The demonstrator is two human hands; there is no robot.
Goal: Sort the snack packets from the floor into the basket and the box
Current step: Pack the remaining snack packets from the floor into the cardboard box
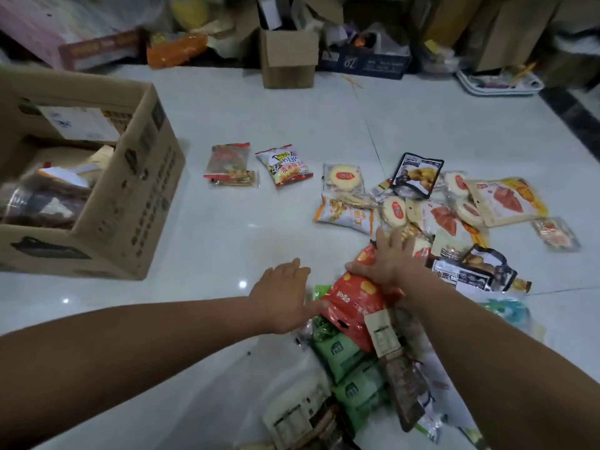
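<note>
Snack packets spread across the white tile floor (227,238), most heaped right of centre and running down toward the bottom edge. I've got the right hand (386,261) pressed flat on the top end of a red-orange snack bag (352,303), fingers spread, thumb over its left edge; can't tell if it's a real grip or just resting. Left hand (282,293) is open, fingers loosely extended, thumb tip touching the same bag's left edge, nothing held. Hands near each other, not joined.

Under and below the red bag: green packets (344,355) and a long dark strip packet (406,388). Black pouches with yellow food pictures sit right of my right hand (470,271) and further up (417,173). Round cracker packs (344,177) and beige pouches with an orange picture (506,199) fill the upper part of the heap. Two strays lie apart toward the left: a red-topped clear packet (229,165) and a white-yellow chip bag (285,165) beside it.

Large cardboard box (130,196) stands open at left, packets already inside. White basket (500,84) sits far right by the clutter, well apart from the heap.
</note>
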